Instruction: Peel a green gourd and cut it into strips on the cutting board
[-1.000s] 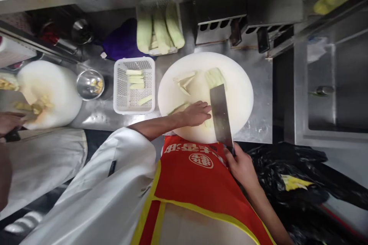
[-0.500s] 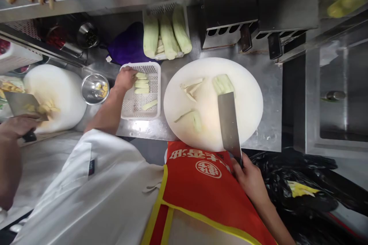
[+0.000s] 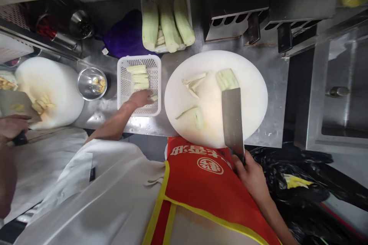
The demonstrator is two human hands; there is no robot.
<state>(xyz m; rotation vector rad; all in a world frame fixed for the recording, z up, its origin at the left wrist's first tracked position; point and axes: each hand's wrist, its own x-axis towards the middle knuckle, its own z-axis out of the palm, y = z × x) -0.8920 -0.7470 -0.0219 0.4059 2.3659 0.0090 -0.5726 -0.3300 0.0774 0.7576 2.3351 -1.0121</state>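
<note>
My left hand point(image 3: 141, 98) is down inside a white perforated basket point(image 3: 122, 61), its fingers closed on a pale green peeled gourd piece point(image 3: 154, 98) whose end sticks out past the fingertips. Several more gourd pieces point(image 3: 140, 76) lie stacked in the same basket. In my right hand point(image 3: 249, 173) is the handle of a cleaver point(image 3: 232, 116), its broad blade lying over the round white cutting board point(image 3: 253, 84). The blade's far end meets a sliced gourd block point(image 3: 227, 79). Thin trimmings point(image 3: 196, 83) and another gourd piece point(image 3: 198, 118) rest on the board's left half.
Whole peeled gourds point(image 3: 169, 26) fill a basket at the back. A steel bowl point(image 3: 92, 84) with yellow pieces stands left. Beyond it, a co-worker's hand point(image 3: 13, 125) holds a cleaver at another board point(image 3: 51, 80). Knife racks point(image 3: 235, 26) and a sink point(image 3: 339, 118) are at right.
My left hand has moved from the stack at the basket's back toward its front right, onto the loose gourd piece. The stack's back piece now sits askew. My right hand keeps the cleaver in place.
</note>
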